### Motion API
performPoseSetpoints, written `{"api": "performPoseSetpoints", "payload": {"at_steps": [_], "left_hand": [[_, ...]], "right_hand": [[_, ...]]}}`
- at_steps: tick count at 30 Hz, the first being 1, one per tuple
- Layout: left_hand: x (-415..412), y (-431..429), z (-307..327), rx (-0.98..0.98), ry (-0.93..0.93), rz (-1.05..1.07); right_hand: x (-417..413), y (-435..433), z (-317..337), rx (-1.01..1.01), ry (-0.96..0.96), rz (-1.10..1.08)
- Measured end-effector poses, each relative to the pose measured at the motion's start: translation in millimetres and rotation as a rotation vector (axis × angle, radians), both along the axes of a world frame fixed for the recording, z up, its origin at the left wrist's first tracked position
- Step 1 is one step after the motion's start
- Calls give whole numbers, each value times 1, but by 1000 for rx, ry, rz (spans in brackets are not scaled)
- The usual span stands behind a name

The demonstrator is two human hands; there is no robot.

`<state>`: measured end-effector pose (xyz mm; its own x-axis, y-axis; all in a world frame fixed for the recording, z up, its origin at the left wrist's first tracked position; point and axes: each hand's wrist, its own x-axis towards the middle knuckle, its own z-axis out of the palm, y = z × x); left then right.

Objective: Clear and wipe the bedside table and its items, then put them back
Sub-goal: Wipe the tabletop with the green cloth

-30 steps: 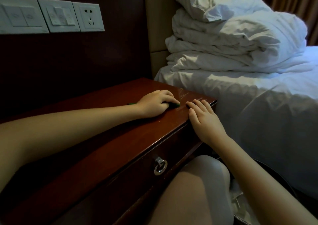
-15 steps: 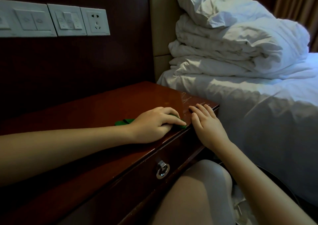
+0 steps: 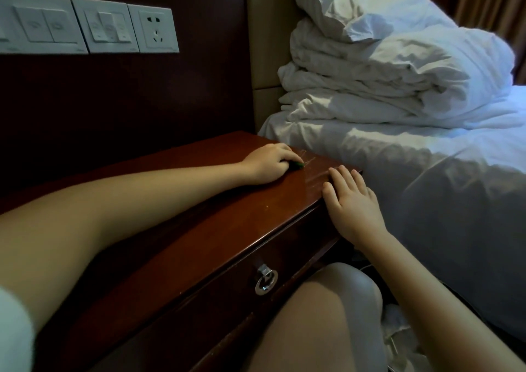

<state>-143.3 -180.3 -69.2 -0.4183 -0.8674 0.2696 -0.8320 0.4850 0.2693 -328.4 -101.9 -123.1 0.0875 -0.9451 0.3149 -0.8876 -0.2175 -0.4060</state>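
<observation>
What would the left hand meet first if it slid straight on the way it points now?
Probably the white bed sheet beside the table. The left hand, holding a green cloth, points just beyond the fingertips of the right hand, though depth is unclear.

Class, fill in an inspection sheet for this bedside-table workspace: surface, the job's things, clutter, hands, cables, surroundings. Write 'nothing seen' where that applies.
Surface: bedside table top, dark glossy wood, pale scratches near the bed-side corner; drawer with ring pull below.
Job's things: green cloth, mostly hidden under the left hand.
Clutter: nothing seen.
Hands: left hand curled over the cloth on the top; right hand flat, fingers straight, on the table's front corner by the bed.
Cables: nothing seen; wall socket has nothing plugged in.
Surroundings: switch plates on the dark wall panel; bed with piled white duvet to the right.
</observation>
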Motion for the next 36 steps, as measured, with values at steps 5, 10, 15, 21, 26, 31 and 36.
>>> {"api": "performPoseSetpoints", "payload": {"at_steps": [5, 10, 15, 21, 26, 31, 36], "left_hand": [[-7, -46, 2, -50, 12, 157], [-16, -75, 3, -24, 13, 235], [-16, -82, 2, 0, -24, 228], [-11, -78, 0, -8, -27, 152], [-9, -65, -2, -24, -31, 73], [-5, -42, -2, -29, -29, -18], [-1, -4, -2, -17, -5, -133]], "right_hand": [[-1, -1, 0, 9, -6, 10], [-2, -2, 0, 14, -14, 19], [-1, -3, 0, 17, -28, 25], [0, -3, 0, 17, -47, 31], [0, -4, -1, 26, -51, 35], [-1, -3, -2, 40, -53, 47], [-2, -2, -1, 39, -90, 60]]}}
